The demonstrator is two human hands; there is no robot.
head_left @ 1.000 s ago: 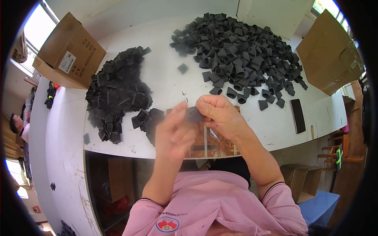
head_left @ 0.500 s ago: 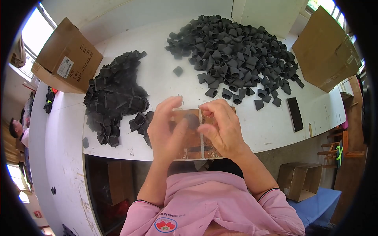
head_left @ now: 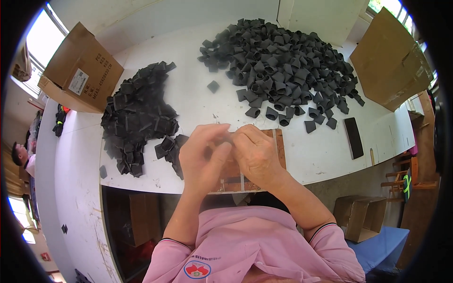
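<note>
Your L hand (head_left: 200,153) is curved, thumb and fingers a bit apart; your R hand (head_left: 257,153) has its fingers bunched up against it. A dark piece (head_left: 228,137) seems to sit betw. your fingertips, mostly hidden, so can't tell how firmly either hand grips it. Prob. light and bendy, like foam or thin rubber; matte, so not v. slippery or fragile. Best hold is prob. thumb vs. index at the rim, w/o squashing the middle. Small heap (head_left: 167,147) lies just L of your L hand; beyond it, flat-looking pcs in the left pile (head_left: 137,113), and farther off, tube-like pcs in the right pile (head_left: 283,61).

Surface: brown board (head_left: 281,153) under your hands at the near edge, then white table (head_left: 316,158), scuffed, w/ a phone (head_left: 354,137) on the right.

Room: open carton (head_left: 361,217) and blue cloth (head_left: 382,247) below, near right; left box (head_left: 82,68) and right box (head_left: 391,61) stand farther back; pale wall (head_left: 188,21) at the far side.
</note>
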